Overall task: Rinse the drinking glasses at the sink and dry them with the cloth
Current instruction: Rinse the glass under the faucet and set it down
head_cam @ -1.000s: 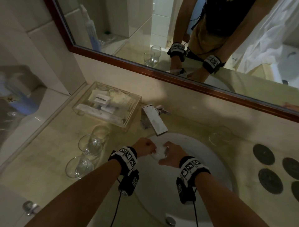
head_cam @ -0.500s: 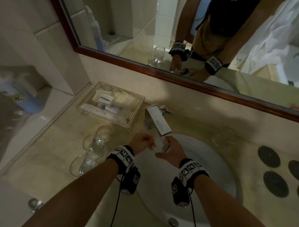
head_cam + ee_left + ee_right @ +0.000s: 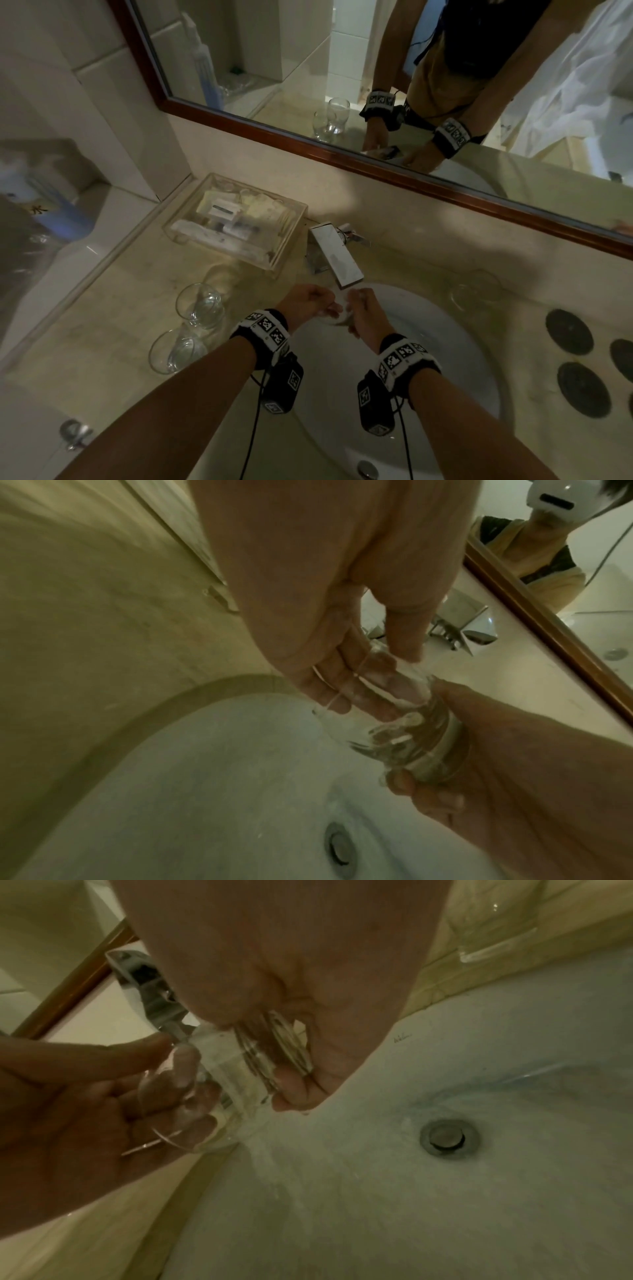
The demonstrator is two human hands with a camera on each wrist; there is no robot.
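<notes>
A clear drinking glass (image 3: 342, 310) lies tilted on its side over the white sink (image 3: 445, 342), just below the tip of the faucet (image 3: 337, 257). My left hand (image 3: 377, 680) has its fingers (image 3: 329, 674) inside the mouth of the glass (image 3: 394, 723) and its thumb outside on the wall. My right hand (image 3: 260, 1064) grips the thick base of the glass (image 3: 219, 1096). Water (image 3: 260, 1145) runs off the glass into the basin. In the head view the left hand (image 3: 308, 301) and the right hand (image 3: 368, 318) meet at the glass.
Two more glasses (image 3: 200, 306) (image 3: 174, 351) stand on the counter left of the sink, a third (image 3: 476, 289) to its right. A clear box of toiletries (image 3: 236, 219) sits behind them. Dark round coasters (image 3: 568, 330) lie at the far right. The drain (image 3: 445, 1137) is in the basin.
Both hands have carried the glass a little further back, closer under the faucet's tip. The grip on it looks the same.
</notes>
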